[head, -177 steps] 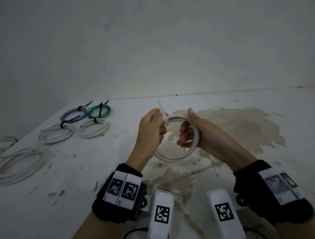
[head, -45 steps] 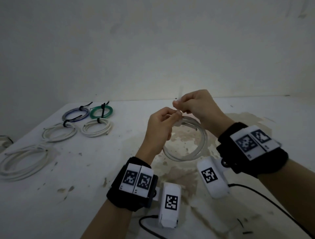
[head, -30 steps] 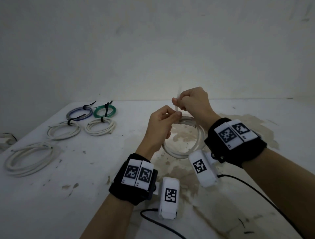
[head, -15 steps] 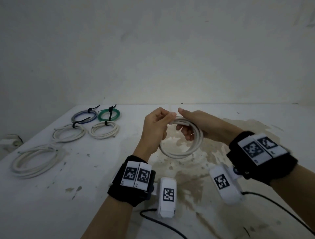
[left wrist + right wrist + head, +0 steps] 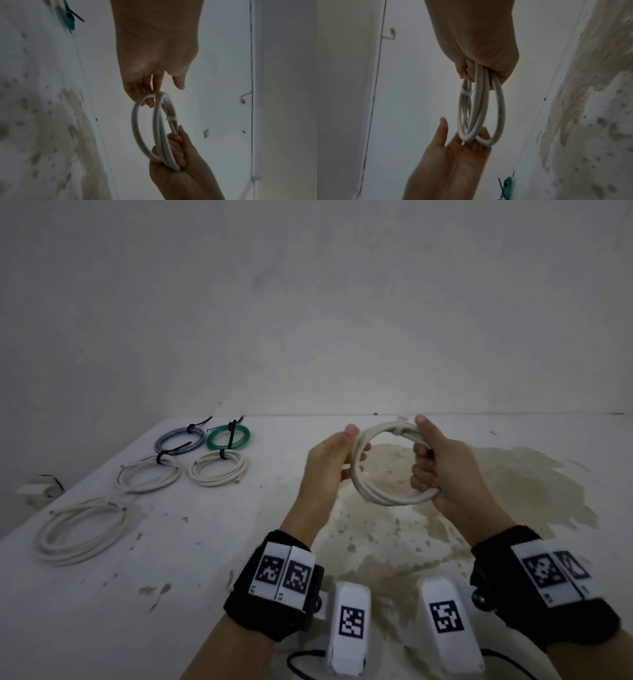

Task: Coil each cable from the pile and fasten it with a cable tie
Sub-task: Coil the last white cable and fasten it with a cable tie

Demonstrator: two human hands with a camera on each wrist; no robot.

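Lighting dim and flat in all three views, grey-toned, no distinct source; shadows faint and soft. Head view reasonably sharp at centre, darkening toward the corners, with wide-angle bowing. Both wrist views grainy and soft; the stained surface (image 5: pixel 42 121) smears heavily toward the frame edges.

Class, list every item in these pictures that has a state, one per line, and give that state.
Held white cable coil: coiled, off the table, white cable tie around it.
Right hand: grips the coil.
Left hand: fingers straight, supporting the coil.
Green coil: tied, lying on the table.
Blue-grey coil: tied, on the table.
Two small white coils: tied, on the table.
Large white coil: lying on the table, no tie visible.
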